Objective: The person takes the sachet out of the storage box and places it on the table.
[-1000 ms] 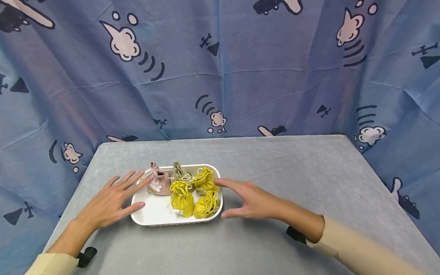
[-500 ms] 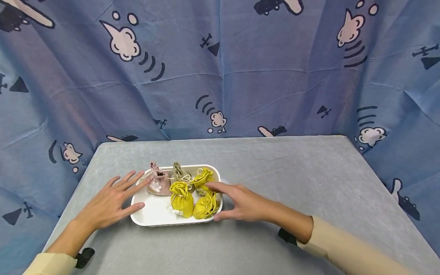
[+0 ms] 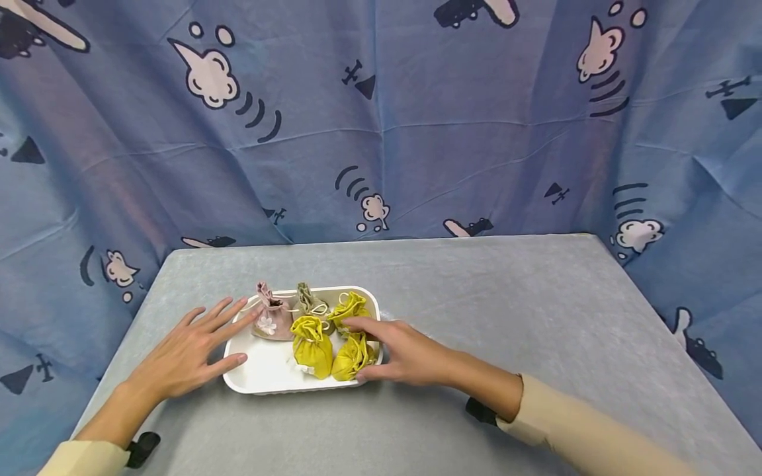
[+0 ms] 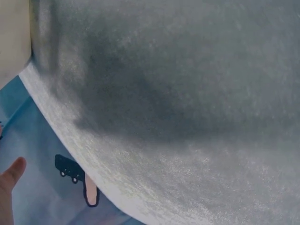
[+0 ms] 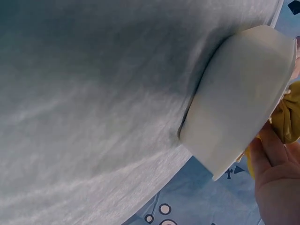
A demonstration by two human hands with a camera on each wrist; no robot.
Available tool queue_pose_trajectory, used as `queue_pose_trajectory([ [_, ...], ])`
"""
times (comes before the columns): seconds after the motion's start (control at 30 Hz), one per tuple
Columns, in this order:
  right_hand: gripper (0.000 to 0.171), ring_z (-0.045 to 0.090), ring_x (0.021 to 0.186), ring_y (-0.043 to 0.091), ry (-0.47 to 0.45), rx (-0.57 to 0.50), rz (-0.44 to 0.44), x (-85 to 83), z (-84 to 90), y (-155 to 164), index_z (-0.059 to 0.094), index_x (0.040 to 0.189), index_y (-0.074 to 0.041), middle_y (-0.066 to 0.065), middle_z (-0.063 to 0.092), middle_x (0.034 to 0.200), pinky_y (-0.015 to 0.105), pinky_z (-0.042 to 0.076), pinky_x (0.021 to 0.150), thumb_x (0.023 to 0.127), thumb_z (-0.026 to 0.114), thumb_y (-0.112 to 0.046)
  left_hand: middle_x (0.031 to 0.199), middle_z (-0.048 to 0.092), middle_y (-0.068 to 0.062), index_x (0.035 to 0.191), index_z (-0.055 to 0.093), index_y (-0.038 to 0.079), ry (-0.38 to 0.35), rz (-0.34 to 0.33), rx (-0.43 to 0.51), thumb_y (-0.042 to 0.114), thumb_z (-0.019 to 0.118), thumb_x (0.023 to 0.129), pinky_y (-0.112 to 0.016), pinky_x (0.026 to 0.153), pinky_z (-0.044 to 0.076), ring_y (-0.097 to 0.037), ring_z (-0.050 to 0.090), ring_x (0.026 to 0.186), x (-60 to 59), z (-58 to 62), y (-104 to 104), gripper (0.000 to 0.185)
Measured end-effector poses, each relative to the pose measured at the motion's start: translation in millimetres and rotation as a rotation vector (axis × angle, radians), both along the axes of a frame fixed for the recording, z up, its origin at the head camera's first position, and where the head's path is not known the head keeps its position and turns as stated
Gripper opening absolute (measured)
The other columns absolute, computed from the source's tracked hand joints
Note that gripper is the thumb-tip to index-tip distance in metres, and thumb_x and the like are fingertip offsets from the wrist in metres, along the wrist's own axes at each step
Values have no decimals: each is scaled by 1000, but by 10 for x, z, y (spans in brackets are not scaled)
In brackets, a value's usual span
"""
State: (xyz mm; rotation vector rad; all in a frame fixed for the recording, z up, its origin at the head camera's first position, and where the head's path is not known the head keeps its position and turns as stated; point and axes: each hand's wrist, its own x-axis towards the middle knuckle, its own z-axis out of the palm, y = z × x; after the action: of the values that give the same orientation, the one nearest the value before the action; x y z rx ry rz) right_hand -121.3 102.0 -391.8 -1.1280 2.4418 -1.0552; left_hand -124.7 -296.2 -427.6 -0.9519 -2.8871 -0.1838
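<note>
A white tray point(image 3: 280, 383) sits on the grey table and holds several small drawstring pouches: a pink one point(image 3: 270, 322), an olive one point(image 3: 307, 299) and three yellow ones point(image 3: 312, 344). My left hand point(image 3: 189, 352) lies flat on the table, its straight fingers touching the tray's left rim. My right hand point(image 3: 389, 350) reaches over the tray's right edge. Its index finger lies between the rear yellow pouch point(image 3: 352, 306) and the front-right yellow pouch point(image 3: 351, 358), and its thumb is at the front rim. In the right wrist view the tray's wall point(image 5: 239, 93), a yellow pouch point(image 5: 288, 117) and my thumb point(image 5: 269, 159) show.
The grey table point(image 3: 506, 311) stretches wide to the right of the tray and behind it. A blue cartoon-print curtain point(image 3: 417, 132) hangs behind and around the table. The table's left edge point(image 4: 89, 164) shows in the left wrist view, with curtain below it.
My right hand has slid left from beside the tray to over its right edge, fingers now among the yellow pouches. The left hand has stayed put.
</note>
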Motion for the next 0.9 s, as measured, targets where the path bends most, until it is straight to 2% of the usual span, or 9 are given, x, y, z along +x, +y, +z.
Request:
queue_pose_trajectory([
  [0.27, 73, 61, 115, 13, 39, -52, -18, 9, -50, -89, 49, 145, -10, 6, 65, 131, 33, 48, 100, 81, 84, -20, 161, 33, -4, 155, 38, 31, 23, -37, 10, 48, 63, 94, -63, 104, 30, -37, 36, 142, -17, 9, -36, 68],
  [0.4, 70, 65, 110, 16, -14, -109, -24, 13, -58, -104, 49, 144, -8, 11, 66, 128, 29, 52, 94, 82, 82, -13, 162, 31, -2, 155, 38, 31, 26, -45, 15, 48, 64, 93, -63, 103, 30, -38, 36, 141, -37, 12, -43, 69],
  [0.57, 64, 67, 111, 18, -81, -164, -30, 18, -40, -126, 51, 142, -5, 16, 66, 127, 22, 51, 92, 84, 79, -7, 162, 30, 0, 154, 40, 30, 44, -50, 11, 50, 65, 92, -62, 103, 31, -39, 38, 140, -46, 15, -54, 70],
  [0.9, 58, 68, 109, 15, -65, -215, -30, 19, -9, -154, 55, 136, -1, 14, 68, 123, 20, 51, 90, 84, 78, -3, 162, 29, 0, 154, 39, 31, 30, -42, 7, 50, 64, 92, -62, 103, 31, -37, 37, 141, -38, 11, -47, 70],
])
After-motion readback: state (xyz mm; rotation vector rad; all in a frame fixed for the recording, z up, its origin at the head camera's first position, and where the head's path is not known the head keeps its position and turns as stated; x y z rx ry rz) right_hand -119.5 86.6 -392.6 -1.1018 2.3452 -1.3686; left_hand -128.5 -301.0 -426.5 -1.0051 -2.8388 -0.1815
